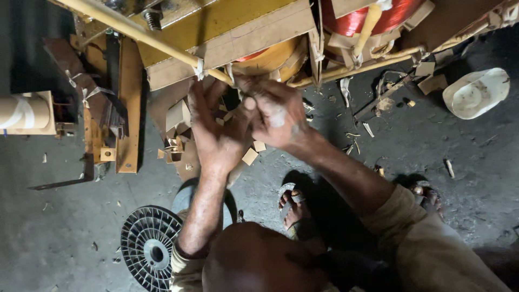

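A large frame wrapped in brown cardboard (232, 43) and yellow tubes fills the top of the head view. A long yellow tube (135, 33) slants down from the upper left, with white tie strips (199, 68) knotted on it. My right hand (277, 114) is curled shut at this tube's lower end; what its fingertips pinch is hidden. My left hand (214, 132) is beside it and touching it, fingers stretched up against the cardboard under the tube, holding nothing that I can see. A red wire coil (357, 19) shows behind the cardboard.
Cardboard scraps (175, 148) litter the grey floor below the hands. A black ribbed spool disc (148, 246) lies at the lower left and a white bowl-shaped object (476, 93) at the right. An orange metal bracket (128, 103) stands left. My sandalled feet (292, 204) are underneath.
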Demonstrator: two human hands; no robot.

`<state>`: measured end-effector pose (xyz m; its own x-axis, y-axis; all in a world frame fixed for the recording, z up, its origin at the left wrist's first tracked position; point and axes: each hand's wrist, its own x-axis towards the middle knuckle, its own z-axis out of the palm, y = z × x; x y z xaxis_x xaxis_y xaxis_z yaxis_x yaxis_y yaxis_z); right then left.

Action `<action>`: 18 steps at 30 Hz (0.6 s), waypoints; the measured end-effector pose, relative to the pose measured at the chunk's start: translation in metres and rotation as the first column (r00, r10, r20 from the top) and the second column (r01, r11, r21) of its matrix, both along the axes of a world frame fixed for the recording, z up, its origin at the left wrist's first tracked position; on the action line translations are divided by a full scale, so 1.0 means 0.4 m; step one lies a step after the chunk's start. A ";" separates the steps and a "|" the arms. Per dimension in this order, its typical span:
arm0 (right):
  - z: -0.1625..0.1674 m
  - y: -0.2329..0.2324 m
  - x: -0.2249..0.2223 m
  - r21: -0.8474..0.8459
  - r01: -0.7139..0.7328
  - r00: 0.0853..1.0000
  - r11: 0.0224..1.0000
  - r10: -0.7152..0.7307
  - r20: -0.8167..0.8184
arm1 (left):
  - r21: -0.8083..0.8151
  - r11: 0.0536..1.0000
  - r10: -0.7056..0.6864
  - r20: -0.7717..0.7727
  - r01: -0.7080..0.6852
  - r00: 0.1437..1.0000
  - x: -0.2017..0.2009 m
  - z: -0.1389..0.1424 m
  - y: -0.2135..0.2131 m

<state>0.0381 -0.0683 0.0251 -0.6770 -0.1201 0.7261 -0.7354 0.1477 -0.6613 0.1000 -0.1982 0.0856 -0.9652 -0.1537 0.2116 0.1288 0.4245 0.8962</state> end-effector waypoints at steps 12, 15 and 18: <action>0.008 0.075 0.009 0.042 0.048 0.999 0.998 -0.048 0.009 | 0.583 0.799 -0.217 0.057 0.144 0.974 -0.110 -0.094 -0.079; 0.019 0.059 0.000 0.231 0.088 0.988 0.969 -0.056 -0.141 | 0.795 0.549 -0.412 -0.011 0.258 0.911 -0.125 -0.114 -0.114; 0.036 0.044 -0.012 0.267 0.091 0.993 0.959 -0.067 -0.095 | 0.809 0.500 -0.478 -0.040 0.308 0.878 -0.140 -0.139 -0.134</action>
